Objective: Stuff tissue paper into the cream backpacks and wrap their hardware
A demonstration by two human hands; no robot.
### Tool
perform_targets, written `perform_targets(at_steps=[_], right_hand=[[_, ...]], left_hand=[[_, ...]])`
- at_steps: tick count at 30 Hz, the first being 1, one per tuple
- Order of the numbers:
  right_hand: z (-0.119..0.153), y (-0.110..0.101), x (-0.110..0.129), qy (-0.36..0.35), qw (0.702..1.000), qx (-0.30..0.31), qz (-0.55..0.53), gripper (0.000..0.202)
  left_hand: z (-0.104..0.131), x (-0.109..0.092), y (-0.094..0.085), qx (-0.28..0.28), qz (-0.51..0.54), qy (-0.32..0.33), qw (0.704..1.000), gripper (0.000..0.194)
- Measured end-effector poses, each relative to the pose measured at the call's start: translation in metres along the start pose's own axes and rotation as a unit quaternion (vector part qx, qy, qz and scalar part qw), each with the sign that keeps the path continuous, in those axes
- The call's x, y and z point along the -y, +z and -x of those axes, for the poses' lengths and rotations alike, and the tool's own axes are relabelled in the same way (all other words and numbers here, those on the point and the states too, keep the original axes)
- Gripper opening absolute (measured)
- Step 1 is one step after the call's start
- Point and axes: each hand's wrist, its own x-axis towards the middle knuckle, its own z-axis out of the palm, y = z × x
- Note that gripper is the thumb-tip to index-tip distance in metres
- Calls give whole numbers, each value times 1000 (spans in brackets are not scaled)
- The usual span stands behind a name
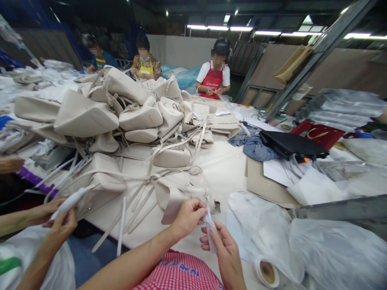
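Observation:
My left hand (190, 215) pinches the upper end of a narrow white wrap (211, 233), which looks like thin tissue or foam sheet. My right hand (223, 247) closes round the lower part of the same wrap, thumb along its front. Whether something lies inside the wrap I cannot tell. Just beyond my hands a light beige handbag (171, 195) lies on the table (222, 165), its straps looped over it. A small metal fitting (207, 197) shows above my left fingertips.
Beige handbags (87, 117) are heaped across the left and middle. At left, a co-worker's hands (65, 221) hold a white-wrapped strap (71, 201). A tape roll (266, 272), plastic bags (335, 253) and a black bag (293, 144) lie to the right. Several people work around the table.

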Motion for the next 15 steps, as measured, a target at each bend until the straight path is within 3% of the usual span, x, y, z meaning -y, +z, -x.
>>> perform_targets(at_steps=[5, 7, 11, 15], right_hand=[[2, -8, 6, 94, 991, 39, -88, 46], [-2, -10, 9, 68, 996, 53, -38, 42], [-17, -7, 21, -36, 998, 0, 54, 41], [-28, -1, 32, -38, 998, 16, 42, 39]], left_hand=[[0, 2, 1, 36, -42, 8, 998, 10], [0, 3, 0, 54, -56, 10, 997, 9], [-1, 2, -3, 82, -90, 30, 992, 4], [-1, -2, -8, 99, -109, 45, 988, 6]])
